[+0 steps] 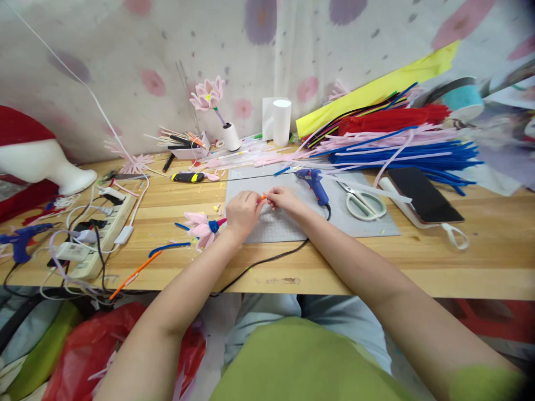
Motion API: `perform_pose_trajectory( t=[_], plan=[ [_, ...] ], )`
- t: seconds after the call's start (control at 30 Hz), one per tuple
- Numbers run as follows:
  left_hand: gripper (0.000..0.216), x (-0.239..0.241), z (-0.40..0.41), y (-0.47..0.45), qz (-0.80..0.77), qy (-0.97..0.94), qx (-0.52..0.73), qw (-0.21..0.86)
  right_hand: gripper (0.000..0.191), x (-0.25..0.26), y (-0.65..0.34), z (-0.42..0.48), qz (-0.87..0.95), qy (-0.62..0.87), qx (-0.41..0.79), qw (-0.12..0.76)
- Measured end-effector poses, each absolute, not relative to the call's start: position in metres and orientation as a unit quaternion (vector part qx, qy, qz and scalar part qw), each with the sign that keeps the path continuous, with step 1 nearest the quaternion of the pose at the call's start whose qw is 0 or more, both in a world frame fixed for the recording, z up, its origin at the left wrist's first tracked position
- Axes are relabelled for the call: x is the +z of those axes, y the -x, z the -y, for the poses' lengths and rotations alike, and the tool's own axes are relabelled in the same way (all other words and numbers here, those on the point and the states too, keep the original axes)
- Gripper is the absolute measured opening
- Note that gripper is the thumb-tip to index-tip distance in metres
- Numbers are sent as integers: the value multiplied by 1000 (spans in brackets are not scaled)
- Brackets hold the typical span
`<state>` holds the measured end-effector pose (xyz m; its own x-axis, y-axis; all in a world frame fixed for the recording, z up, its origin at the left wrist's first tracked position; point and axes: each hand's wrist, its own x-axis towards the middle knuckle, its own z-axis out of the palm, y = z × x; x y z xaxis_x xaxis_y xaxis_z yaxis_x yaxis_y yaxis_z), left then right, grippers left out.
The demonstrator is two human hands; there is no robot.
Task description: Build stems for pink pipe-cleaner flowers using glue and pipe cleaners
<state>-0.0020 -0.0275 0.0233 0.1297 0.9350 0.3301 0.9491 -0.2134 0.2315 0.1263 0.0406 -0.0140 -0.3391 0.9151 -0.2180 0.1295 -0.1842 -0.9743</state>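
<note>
Over the grey cutting mat, my left hand [242, 214] is closed, with a pink fuzzy flower [203, 228] on its outer side. The flower has a blue band at its base and a short magenta stem that runs under my left hand. Between the fingertips of both hands shows a small orange piece [263, 197]; its full shape is hidden. My right hand [285, 200] pinches at this piece from the right, fingers together. A blue glue gun [313, 186] lies just beyond my right hand, and white-handled scissors [363, 205] rest farther right on the cutting mat [276, 231].
A power strip [104, 234] with tangled cables and another glue gun [23, 242] are at left. Blue pipe cleaners [405, 159] are heaped at back right, near a phone [424, 195]. A finished flower [208, 94] stands at the back. A black cord [259, 264] crosses the front.
</note>
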Motion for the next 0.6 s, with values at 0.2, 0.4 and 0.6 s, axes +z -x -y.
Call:
perform_pose_trajectory(
  t=[0.2,0.4,0.6],
  plan=[
    [28,9,22,-3,630,759,-157,51,24,-14,-123,-41,588,489,565,311],
    [30,18,17,-8,700,697,-153,-27,25,-12,-122,-40,621,494,523,311],
    [32,31,-4,3,729,590,-218,-271,20,-10,-123,-41,672,472,477,312]
  ],
)
